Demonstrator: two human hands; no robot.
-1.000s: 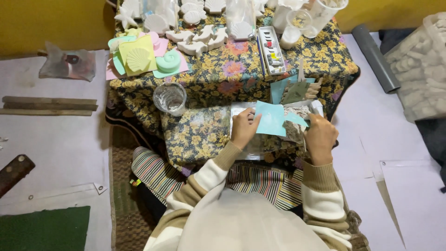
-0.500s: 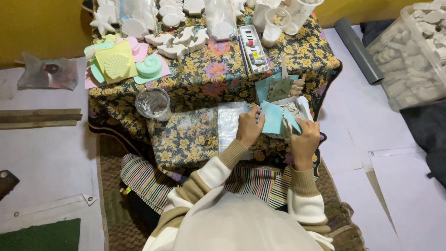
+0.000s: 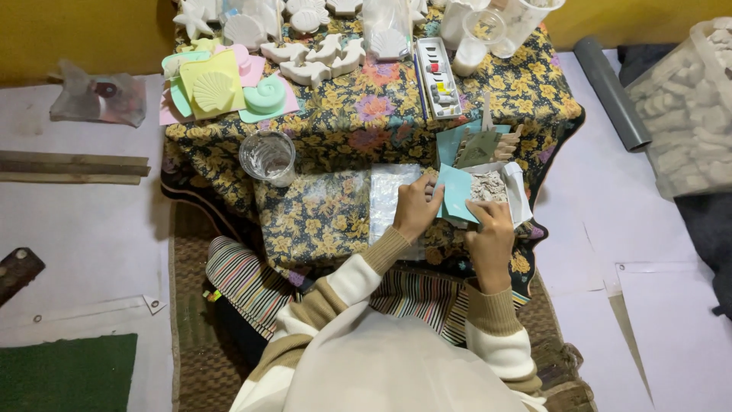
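Note:
My left hand [image 3: 415,207] and my right hand [image 3: 490,236] both grip a light teal card [image 3: 457,194] held over a low table covered with a yellow-flowered dark cloth [image 3: 358,122]. The card is tilted toward a white paper holding grey crumbly bits [image 3: 489,185] just right of it. Under my left hand lies a silvery foil sheet [image 3: 387,191]. Behind the card, more teal cards and tan pieces [image 3: 479,145] stand upright.
A clear glass of water [image 3: 268,156] stands left of my hands. A paint palette box [image 3: 439,76], white plaster shells and dolphins [image 3: 313,57], pastel moulds [image 3: 229,88] and plastic cups [image 3: 488,30] fill the far side. A grey pipe [image 3: 610,91] and a bag of white pieces [image 3: 690,107] lie right.
The view has shifted, so the table sits lower and more to the right in the picture. My hands stay on the teal card, which has tipped nearer the grey bits.

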